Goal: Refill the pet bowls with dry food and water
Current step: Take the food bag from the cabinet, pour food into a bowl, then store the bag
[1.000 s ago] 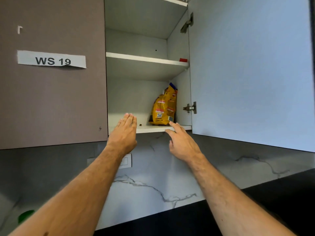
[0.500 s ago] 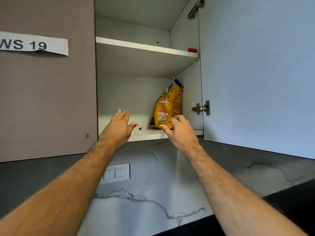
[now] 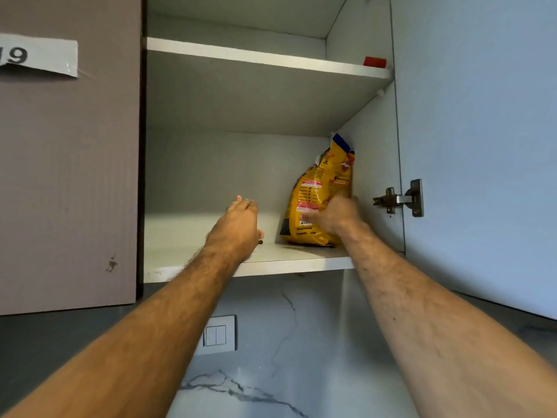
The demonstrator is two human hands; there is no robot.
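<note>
A yellow bag of dry pet food (image 3: 313,191) stands upright on the bottom shelf (image 3: 286,260) of an open wall cabinet, leaning against its right inner wall. My right hand (image 3: 334,214) lies on the lower front of the bag, fingers spread over it, thumb on the label side. My left hand (image 3: 238,226) reaches into the cabinet over the shelf to the left of the bag, fingers together and extended, holding nothing. No bowls are in view.
The cabinet door (image 3: 482,131) hangs open at the right with a metal hinge (image 3: 398,199). A small red item (image 3: 374,61) sits on the upper shelf. A closed brown door (image 3: 69,176) with a paper label is left. A wall switch (image 3: 215,334) sits on the marble backsplash.
Both hands have moved up and into the cabinet. My right hand went from the shelf's front edge onto the bag; my left hand came over the shelf. The view has closed in.
</note>
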